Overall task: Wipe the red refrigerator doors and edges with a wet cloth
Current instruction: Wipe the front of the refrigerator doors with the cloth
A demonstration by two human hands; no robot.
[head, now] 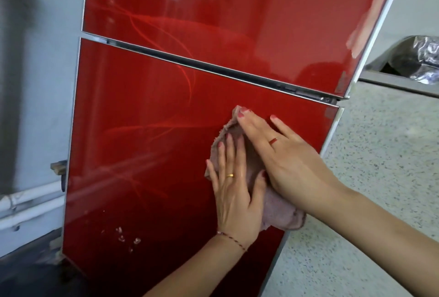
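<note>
The glossy red refrigerator fills the view, with its upper door [225,11] above a chrome strip [190,61] and its lower door [142,142] below. A pinkish-brown cloth [280,213] is pressed flat against the lower door, right of centre. My left hand [234,192] lies flat on the cloth's left part, fingers pointing up. My right hand [278,151] presses on its upper part, fingers spread toward the upper left. The cloth's middle is hidden under both hands. Whitish spots [126,237] mark the lower door near the bottom left.
A grey wall [35,83] with white pipes [31,199] stands left of the refrigerator. Speckled floor [368,189] lies to the right. A metal bin with a shiny liner [413,59] stands at the far right.
</note>
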